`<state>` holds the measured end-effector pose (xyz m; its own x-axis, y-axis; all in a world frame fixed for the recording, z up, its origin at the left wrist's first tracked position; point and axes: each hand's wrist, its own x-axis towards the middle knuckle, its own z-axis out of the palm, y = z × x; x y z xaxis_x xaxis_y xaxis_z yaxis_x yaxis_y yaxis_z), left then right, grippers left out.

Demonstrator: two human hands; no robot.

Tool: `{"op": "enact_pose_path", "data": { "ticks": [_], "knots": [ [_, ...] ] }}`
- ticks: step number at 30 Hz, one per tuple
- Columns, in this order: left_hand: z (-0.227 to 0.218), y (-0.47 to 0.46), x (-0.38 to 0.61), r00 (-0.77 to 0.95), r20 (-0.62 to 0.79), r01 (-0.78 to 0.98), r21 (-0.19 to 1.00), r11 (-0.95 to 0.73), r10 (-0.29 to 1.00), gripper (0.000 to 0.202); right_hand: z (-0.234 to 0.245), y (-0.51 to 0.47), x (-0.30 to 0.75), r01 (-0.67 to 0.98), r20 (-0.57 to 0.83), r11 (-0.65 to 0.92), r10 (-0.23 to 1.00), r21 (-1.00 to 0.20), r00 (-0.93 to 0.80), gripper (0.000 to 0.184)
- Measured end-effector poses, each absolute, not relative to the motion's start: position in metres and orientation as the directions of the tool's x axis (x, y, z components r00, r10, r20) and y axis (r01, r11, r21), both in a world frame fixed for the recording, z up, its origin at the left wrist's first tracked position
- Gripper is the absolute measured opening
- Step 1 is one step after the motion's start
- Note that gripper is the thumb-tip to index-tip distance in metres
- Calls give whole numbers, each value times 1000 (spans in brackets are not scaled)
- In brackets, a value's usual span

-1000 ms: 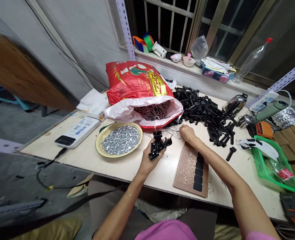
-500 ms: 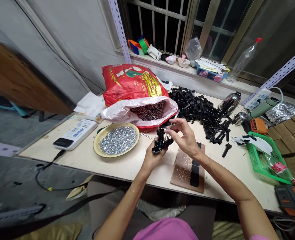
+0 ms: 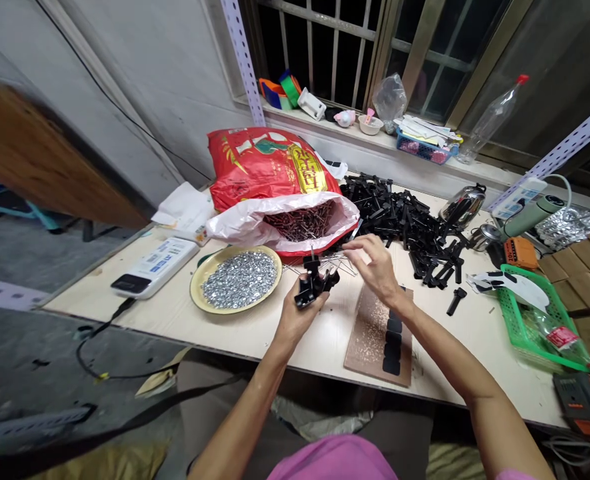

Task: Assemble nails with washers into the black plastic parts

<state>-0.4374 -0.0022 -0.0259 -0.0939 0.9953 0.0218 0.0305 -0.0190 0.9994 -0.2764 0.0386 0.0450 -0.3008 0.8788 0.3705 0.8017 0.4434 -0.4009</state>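
Note:
My left hand [image 3: 293, 317] is closed around several black plastic clamp-like parts [image 3: 315, 283]. A thin metal screw stands upright out of the top of one of them. Just to the right, my right hand [image 3: 379, 272] is in a pinch, with what looks like a long thin screw [image 3: 333, 256] at its fingertips. A few loose screws [image 3: 347, 269] lie on the table below those fingers. Behind the hands, a red sack [image 3: 275, 163] lies on its side, its white mouth open on a mass of reddish-brown screws [image 3: 302, 221].
Left of my hands, a yellow dish [image 3: 195, 295] holds small silvery metal pieces. Black plastic parts [image 3: 389, 213] are heaped at the back right. A brown board [image 3: 367, 340] with black pads lies near the front edge. A green basket [image 3: 512, 320] stands at right, a white scale-like device [image 3: 155, 267] at left.
My right hand has drawn away from the black parts, slightly to the right. My left hand has shifted a little left with the parts, and the view has moved slightly.

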Motion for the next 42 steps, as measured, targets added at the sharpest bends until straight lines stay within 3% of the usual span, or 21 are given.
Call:
{"op": "enact_pose_path", "data": {
  "ticks": [3,6,10,15,17,19,22,27,31,34,37,39,42],
  "knots": [
    [-25,-2,-441,-145,-11,17,1000,13,989,30,26,53,-266,969,23,183,983,-166,-181,24],
    [-25,1,-440,-158,-23,4,1000,24,987,31,0,57,-270,987,-150,154,976,-38,-158,23],
    [-25,5,-437,-135,-43,-9,999,42,990,31,-22,57,-284,985,-151,173,974,1,-171,28],
    [-28,6,-444,-154,-48,5,999,50,987,29,-1,55,-269,991,-84,131,988,21,-129,27],
    [-32,8,-447,-163,-36,9,999,38,986,27,16,50,-256,981,70,193,979,-38,-190,25],
    [-36,10,-445,-152,-49,16,999,52,987,28,34,42,-247,920,308,383,888,-84,-341,23],
    [-39,14,-438,-111,-72,34,996,76,991,31,55,30,-248,772,511,634,651,39,-561,24],
    [-29,17,-428,-28,-19,103,994,22,999,30,74,27,-262,604,427,741,463,293,-776,26],
    [-18,20,-424,-4,-26,200,980,26,1000,27,85,30,-273,497,280,801,419,334,-864,24],
    [-14,24,-417,-11,-26,215,976,27,1000,22,91,31,-284,450,180,844,413,292,-893,20],
    [-11,25,-411,-4,-57,126,990,57,998,20,93,33,-288,468,169,874,445,133,-879,17],
    [-9,24,-410,28,-87,46,995,85,996,20,90,35,-282,553,283,832,541,-42,-792,29],
    [-5,21,-413,49,-154,-125,979,159,987,24,74,35,-264,665,448,595,796,-451,-408,45]
  ]
}}
